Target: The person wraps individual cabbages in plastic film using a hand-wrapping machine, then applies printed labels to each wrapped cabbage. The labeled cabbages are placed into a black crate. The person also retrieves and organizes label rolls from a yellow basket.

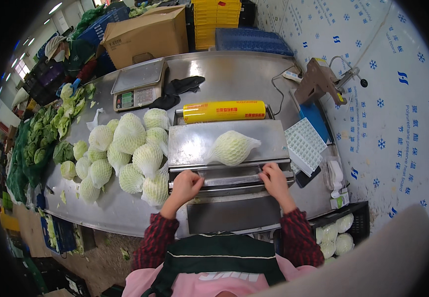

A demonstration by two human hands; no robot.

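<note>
Both hands are at the front of a cling-film wrapping machine [214, 139] on a steel table. My left hand [187, 185] pinches the left part of a clear film edge, which is hard to make out. At the right part, my right hand [274, 179] pinches the same film. Just beyond them, a pale green cabbage in a white foam net [233, 148] lies on the machine's metal top. Behind it sits a roll of film in yellow wrap [223, 111]. Several more netted cabbages [129, 133] are heaped left of the machine.
A weighing scale [140, 85] and black cloth [177, 89] stand behind the heap. On the right are label sheets [305, 143], a dark phone [308, 177] and a brown device [316, 81] by the wall. A co-worker [75, 59] handles cabbage at far left. A black crate [363, 222] holds wrapped cabbages.
</note>
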